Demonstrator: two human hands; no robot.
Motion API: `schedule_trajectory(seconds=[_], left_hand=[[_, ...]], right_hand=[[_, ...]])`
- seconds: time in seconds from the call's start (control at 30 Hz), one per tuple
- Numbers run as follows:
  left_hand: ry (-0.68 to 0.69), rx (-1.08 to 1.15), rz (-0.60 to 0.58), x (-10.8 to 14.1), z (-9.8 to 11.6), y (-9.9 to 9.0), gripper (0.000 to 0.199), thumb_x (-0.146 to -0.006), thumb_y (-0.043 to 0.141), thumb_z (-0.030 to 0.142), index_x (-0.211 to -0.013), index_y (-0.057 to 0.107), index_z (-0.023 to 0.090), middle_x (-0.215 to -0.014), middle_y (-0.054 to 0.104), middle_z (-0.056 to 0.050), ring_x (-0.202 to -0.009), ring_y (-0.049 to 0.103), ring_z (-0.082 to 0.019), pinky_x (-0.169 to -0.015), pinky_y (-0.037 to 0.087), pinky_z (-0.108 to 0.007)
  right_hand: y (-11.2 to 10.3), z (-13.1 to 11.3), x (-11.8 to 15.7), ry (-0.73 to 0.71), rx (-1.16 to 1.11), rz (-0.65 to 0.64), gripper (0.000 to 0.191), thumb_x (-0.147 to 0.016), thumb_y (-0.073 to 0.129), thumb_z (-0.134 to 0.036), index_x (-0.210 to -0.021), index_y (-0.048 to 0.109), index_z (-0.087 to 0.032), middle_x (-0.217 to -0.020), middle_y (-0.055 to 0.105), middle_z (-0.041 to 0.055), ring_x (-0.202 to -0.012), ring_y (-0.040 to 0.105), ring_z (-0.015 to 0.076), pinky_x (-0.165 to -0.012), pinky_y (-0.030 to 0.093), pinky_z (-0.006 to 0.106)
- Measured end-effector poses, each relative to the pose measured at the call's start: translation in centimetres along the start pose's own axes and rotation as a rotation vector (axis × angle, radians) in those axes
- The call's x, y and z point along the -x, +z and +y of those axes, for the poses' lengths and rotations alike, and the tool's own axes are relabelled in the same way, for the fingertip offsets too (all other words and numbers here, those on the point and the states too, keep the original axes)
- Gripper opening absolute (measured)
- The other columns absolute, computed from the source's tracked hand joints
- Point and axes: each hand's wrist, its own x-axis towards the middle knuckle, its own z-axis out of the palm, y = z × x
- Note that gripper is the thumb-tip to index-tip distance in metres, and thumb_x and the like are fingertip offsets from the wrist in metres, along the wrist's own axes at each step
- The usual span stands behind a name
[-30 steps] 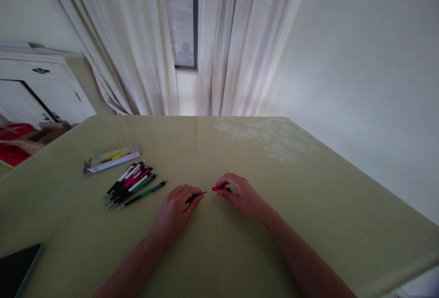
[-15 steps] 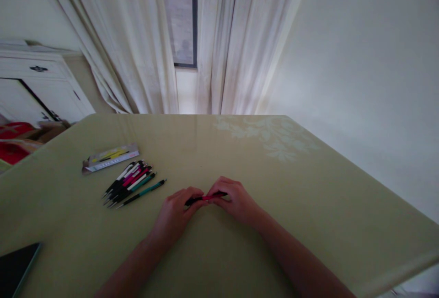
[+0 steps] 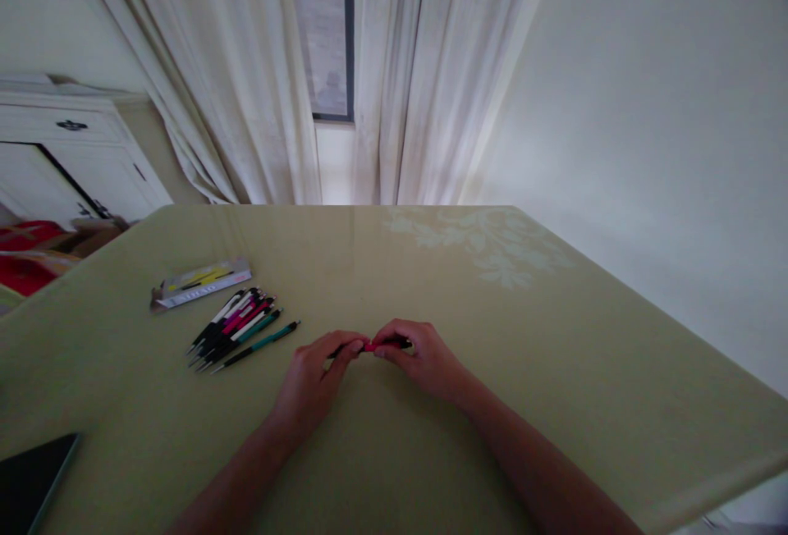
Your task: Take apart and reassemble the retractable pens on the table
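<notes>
Between my two hands, just above or on the table, lies a red and black pen [image 3: 369, 347], held roughly level. My left hand [image 3: 317, 371] pinches its left part, and my right hand [image 3: 419, 354] pinches its right part. Fingers cover most of the pen; a short red stretch shows between the fingertips, with dark ends beyond them. To the left of my left hand a pile of pens [image 3: 237, 323] in white, purple, pink, teal and black lies on the table. One teal and black pen [image 3: 262, 345] lies slightly apart, nearest that hand.
An open-looking pen box [image 3: 203, 284] with yellow print lies behind the pile. The corner of a dark flat device [image 3: 37, 473] shows at the lower left of the pale green table [image 3: 554, 404]. Curtains [image 3: 234, 67], a white cabinet [image 3: 80, 149] and a wall stand beyond.
My left fingers have slid inward along the pen, so less red shows between the hands. The pen's right end has tipped to nearly level. The pile is undisturbed.
</notes>
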Motion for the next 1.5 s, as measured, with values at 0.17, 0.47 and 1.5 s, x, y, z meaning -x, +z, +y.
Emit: schedule_trajectory(seconds=[0.17, 0.47, 1.5], left_hand=[[-0.115, 0.108, 0.014, -0.2, -0.4, -0.1, 0.02, -0.092, 0.07, 0.038, -0.107, 0.078, 0.027, -0.104, 0.081, -0.003, -0.097, 0.076, -0.023, -0.091, 0.059, -0.036], [-0.171, 0.301, 0.06, -0.6, -1.3, 0.1, 0.022, -0.076, 0.083, 0.036, -0.094, 0.082, 0.024, -0.119, 0.076, -0.008, -0.102, 0.075, -0.025, -0.088, 0.063, -0.037], [0.021, -0.043, -0.124, -0.2, -0.3, 0.0, 0.023, -0.099, 0.059, 0.036, -0.107, 0.076, 0.023, -0.097, 0.074, -0.004, -0.092, 0.067, -0.02, -0.083, 0.05, -0.03]], right_hand=[[0.0, 0.4, -0.2, 0.001, -0.001, -0.016, 0.014, -0.094, 0.069, -0.032, -0.099, 0.078, -0.022, -0.093, 0.077, 0.0032, -0.085, 0.069, 0.0178, -0.078, 0.053, 0.028], [-0.4, 0.2, -0.2, -0.003, -0.017, -0.065, 0.015, -0.096, 0.067, -0.028, -0.102, 0.078, -0.021, -0.093, 0.078, 0.0031, -0.083, 0.069, 0.0173, -0.075, 0.051, 0.026], [-0.4, 0.9, -0.3, -0.249, 0.147, 0.035, 0.015, -0.096, 0.071, -0.031, -0.106, 0.08, -0.024, -0.094, 0.078, 0.0048, -0.088, 0.072, 0.0177, -0.082, 0.056, 0.029]])
